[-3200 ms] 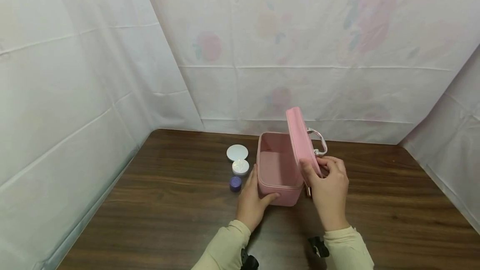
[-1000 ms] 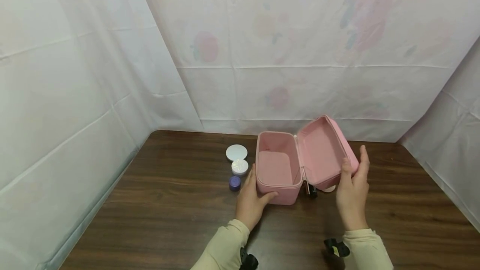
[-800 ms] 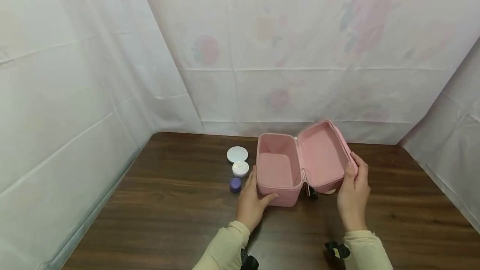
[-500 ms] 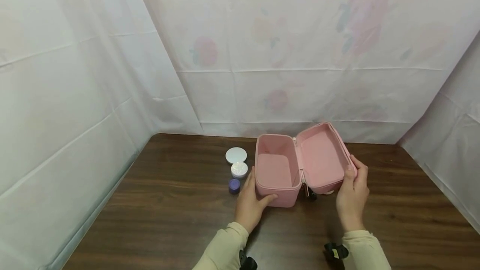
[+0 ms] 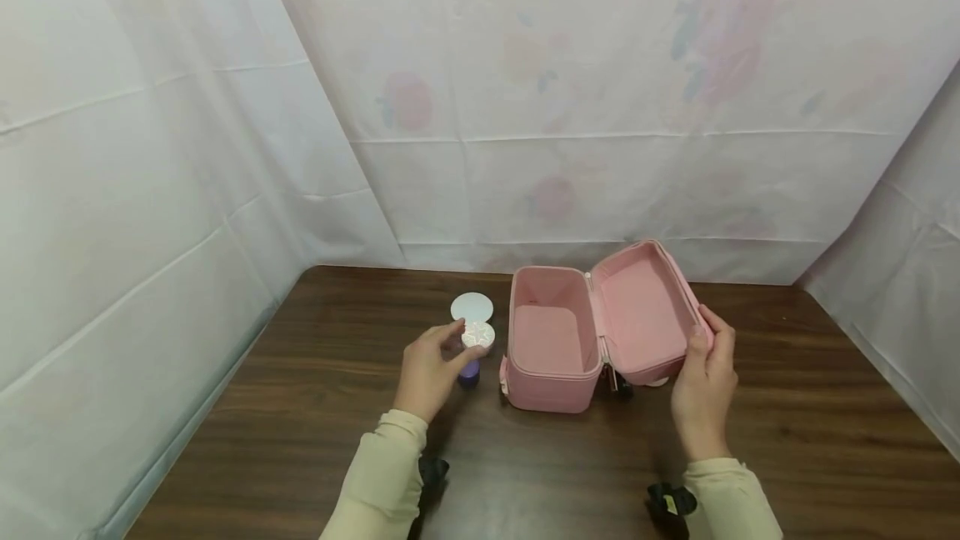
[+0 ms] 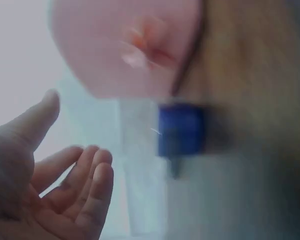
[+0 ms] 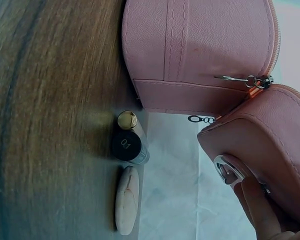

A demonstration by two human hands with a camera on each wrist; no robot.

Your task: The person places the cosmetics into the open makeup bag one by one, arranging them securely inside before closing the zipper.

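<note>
Gripping the lid (image 5: pixel 645 307) edge, right hand (image 5: pixel 702 386); left hand (image 5: pixel 429 365) over jars.

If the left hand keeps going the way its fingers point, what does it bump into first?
Most likely the round white jar with the shiny lid: the left hand has its fingertips right at that jar's edge. The small purple jar sits just under the fingers, so depth is hard to judge.

The pink case (image 5: pixel 555 340) is covered in matt, faux-leather-like material with stitched seams, and its zipper pull (image 7: pixel 250 80) is made of shiny metal. The table (image 5: pixel 300 407) is finished in dark, smooth wood grain. The purple jar (image 5: pixel 469 372) looks like plastic. The black tube (image 7: pixel 129 142) is capped in glossy gold. Creased white sheeting (image 5: pixel 150 148) is hung behind.
</note>
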